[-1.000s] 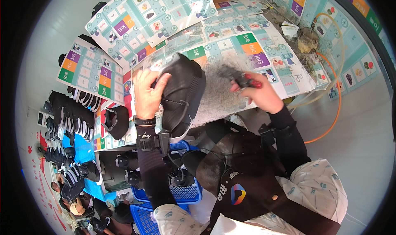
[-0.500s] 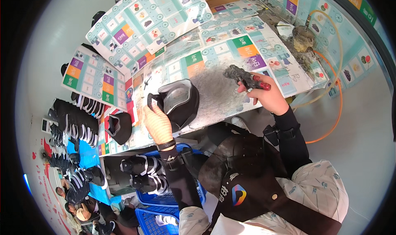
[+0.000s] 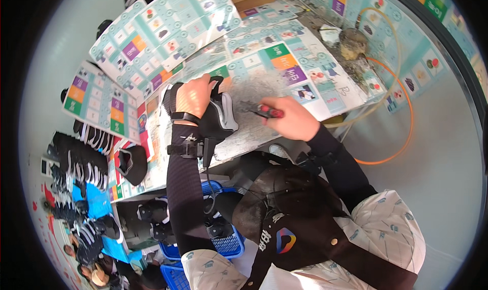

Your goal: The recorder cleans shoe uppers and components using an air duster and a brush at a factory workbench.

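A black shoe upper with a grey lining (image 3: 217,126) is on the worktable, partly covered by my left hand (image 3: 194,97). That hand wraps over it, with the fingers curled at its far edge. To the right, my right hand (image 3: 295,118) is closed around the handle of a red-and-black-handled tool (image 3: 272,112). The tool's dark tip points left toward the upper, over a grey-stained patch of the board; its exact kind is unclear. Another black upper (image 3: 132,165) sits at the table's left end, apart from both hands.
Printed boards (image 3: 168,28) lean along the table's far left. A residue-crusted pot (image 3: 353,45) stands at the far right, beside an orange hose (image 3: 409,112). Black-and-white shoes (image 3: 76,155) line the left side. A blue basket (image 3: 231,244) is below the table.
My left hand has moved up over the shoe upper, which is now turned. My right hand has come left and lower with the tool, its tip now nearer the upper. The whole view has shifted slightly.
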### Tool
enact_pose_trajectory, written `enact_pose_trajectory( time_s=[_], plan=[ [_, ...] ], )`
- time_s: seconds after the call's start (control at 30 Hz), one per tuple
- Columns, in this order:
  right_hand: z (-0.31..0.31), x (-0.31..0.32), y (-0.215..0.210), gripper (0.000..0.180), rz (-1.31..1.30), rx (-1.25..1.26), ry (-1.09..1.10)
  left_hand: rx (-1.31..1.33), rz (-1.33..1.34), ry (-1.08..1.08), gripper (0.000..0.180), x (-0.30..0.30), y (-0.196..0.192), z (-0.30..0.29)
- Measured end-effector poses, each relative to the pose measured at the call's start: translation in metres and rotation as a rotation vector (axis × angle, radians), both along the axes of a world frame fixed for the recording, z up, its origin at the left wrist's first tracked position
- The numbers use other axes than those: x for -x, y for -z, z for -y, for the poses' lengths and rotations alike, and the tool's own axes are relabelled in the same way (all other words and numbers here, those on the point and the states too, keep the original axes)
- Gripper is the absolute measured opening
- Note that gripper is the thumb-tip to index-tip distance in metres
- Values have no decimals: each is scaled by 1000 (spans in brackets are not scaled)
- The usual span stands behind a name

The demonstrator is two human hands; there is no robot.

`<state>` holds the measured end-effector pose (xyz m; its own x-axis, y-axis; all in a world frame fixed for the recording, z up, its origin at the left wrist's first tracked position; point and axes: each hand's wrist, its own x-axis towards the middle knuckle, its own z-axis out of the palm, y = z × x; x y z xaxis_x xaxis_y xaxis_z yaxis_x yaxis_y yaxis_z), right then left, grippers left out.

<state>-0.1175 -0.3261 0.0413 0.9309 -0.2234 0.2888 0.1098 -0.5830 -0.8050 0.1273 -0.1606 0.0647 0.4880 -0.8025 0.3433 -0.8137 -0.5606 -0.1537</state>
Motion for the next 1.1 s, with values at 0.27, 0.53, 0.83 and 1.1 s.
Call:
enact_pose_trajectory(
  time_s=[0.27, 0.53, 0.83, 1.1],
  plan=[
    [-6, -27, 11, 24, -106, 137, -82, -22, 26, 26, 28, 4, 1, 15],
    [-6, -26, 7, 23, -91, 155, -50, -12, -20, 35, 28, 8, -1, 11],
    [-3, -27, 8, 12, -21, 85, 26, -23, 32, 37, 28, 10, -1, 11],
    [-1, -25, 13, 15, 36, 19, 50, -16, 11, 23, 29, 9, 0, 9]
  ],
)
